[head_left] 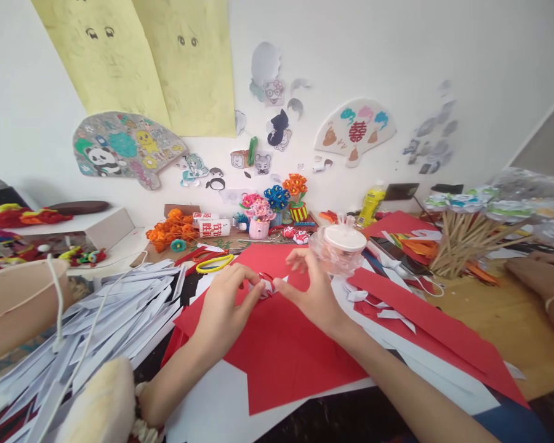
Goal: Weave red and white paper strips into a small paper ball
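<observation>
My left hand [226, 301] pinches a small folded red-and-white paper piece [268, 287] between thumb and forefinger. Just right of it is my right hand [316, 295], thumb tip at the piece's edge, the other fingers raised and apart; whether the thumb touches the paper I cannot tell. Below both hands lie large red paper sheets [295, 344], over white sheets [212, 400]. Yellow-handled scissors [215, 263] rest beyond my left hand. Two similar red-and-white folded pieces [300, 236] sit farther back.
Many folded white paper strips [115, 320] pile up at the left, beside a beige container [13, 307]. Behind the right hand stands a lidded cup [345, 239] in clear plastic. Paper flowers on sticks [461, 246] and another person's hand [540, 277] are at the right.
</observation>
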Available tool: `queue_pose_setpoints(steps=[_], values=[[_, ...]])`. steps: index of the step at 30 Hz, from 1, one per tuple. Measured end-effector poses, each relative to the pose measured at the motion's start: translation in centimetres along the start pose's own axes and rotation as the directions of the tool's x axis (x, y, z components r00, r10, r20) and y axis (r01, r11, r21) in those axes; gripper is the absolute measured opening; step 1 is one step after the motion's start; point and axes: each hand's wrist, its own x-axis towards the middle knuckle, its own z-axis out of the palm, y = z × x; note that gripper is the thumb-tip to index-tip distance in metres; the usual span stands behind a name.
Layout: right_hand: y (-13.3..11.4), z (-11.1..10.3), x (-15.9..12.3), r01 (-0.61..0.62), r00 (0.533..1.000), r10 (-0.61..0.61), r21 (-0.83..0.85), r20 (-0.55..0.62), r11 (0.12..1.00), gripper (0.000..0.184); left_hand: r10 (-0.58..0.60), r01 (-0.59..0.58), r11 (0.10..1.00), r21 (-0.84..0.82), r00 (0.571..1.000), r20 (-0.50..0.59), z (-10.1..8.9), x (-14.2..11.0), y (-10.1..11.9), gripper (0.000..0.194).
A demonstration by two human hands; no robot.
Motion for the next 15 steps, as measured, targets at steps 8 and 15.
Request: queue_pose_setpoints(steps=[8, 15], values=[[-0.56, 0.34, -0.97, 0.462, 0.887, -0.422, -0.39, 0.189, 0.796, 0.022, -0.11, 0.11, 0.994, 0.01, 0.992, -0.061, 0.63, -0.36, 0.37, 0.02], [-0.06, 0.35, -0.87, 0.572, 0.82, -0.488, -0.457, 0.299, 0.681, 0.025, -0.176, 0.176, 0.984, 0.029, 0.984, -0.001, 0.57, -0.08, 0.17, 0.025]])
